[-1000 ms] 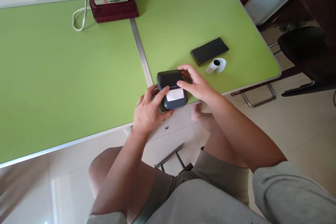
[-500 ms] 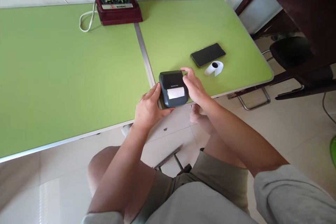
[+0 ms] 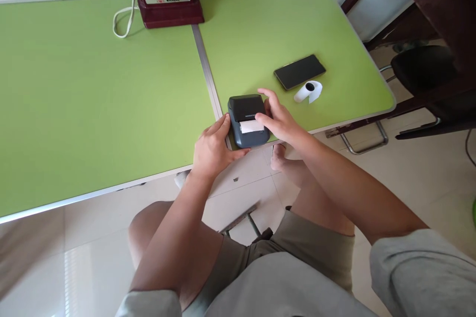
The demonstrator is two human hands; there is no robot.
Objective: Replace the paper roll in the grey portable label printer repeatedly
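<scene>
A small dark label printer (image 3: 247,105) rests at the front edge of the green table, and a short strip of white paper (image 3: 253,126) sticks out of its slot. My left hand (image 3: 212,147) grips the printer's left side, its thumb along the front edge. At the printer's right side is my right hand (image 3: 279,118), with the thumb over the lid by the end of the paper strip. Its index finger stretches past the back right corner, while the other fingers are partly hidden against the side.
A black phone (image 3: 299,72) lies on the green table (image 3: 111,104), with a white paper roll (image 3: 308,91) just in front of it. Behind stands a dark red fan base (image 3: 169,12) with two knobs and a white cord (image 3: 130,22). A black chair (image 3: 424,72) is at the right.
My right thumb has moved left from the printer's side onto the lid near the paper. The left hand keeps its hold. The whole view has shifted slightly.
</scene>
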